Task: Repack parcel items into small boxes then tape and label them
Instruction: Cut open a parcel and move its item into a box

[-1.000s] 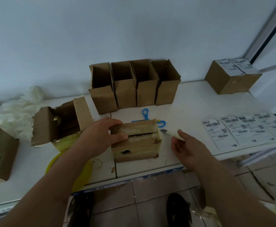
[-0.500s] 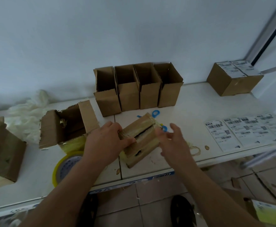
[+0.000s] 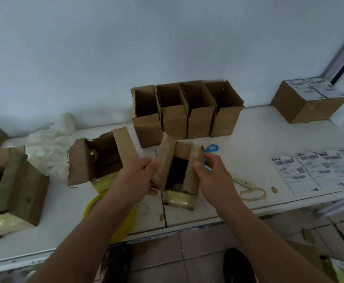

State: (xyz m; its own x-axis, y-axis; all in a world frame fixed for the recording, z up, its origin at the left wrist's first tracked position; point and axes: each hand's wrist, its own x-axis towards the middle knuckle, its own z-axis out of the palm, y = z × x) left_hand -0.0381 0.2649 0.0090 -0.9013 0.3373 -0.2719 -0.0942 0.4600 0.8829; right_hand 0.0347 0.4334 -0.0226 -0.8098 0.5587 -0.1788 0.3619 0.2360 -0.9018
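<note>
Parcel box (image 3: 178, 176), wrapped in yellowish tape, stands near the front edge of the white table (image 3: 259, 127), directly before the person. Its two top flaps are pulled apart, and the inside looks dark; something small and round shows at the bottom, but I cannot tell what it is. The left hand (image 3: 138, 178) grasps the left flap, with the fingers curled round its edge. The right hand (image 3: 212, 178) pinches the right flap between the thumb and the fingers.

Behind the box, four small empty boxes (image 3: 187, 113) stand in one row against the wall, all with open tops. Blue scissors (image 3: 210, 155) lie just behind the right hand. To the right, sheets of shipping labels (image 3: 318, 170) lie flat on the table, and two closed boxes with labels (image 3: 308, 101) stand at the far right corner. To the left lie a torn open carton (image 3: 99, 158), a yellow tape roll (image 3: 114, 217) under the left forearm, and another opened carton (image 3: 14, 186) at the table's left end.
</note>
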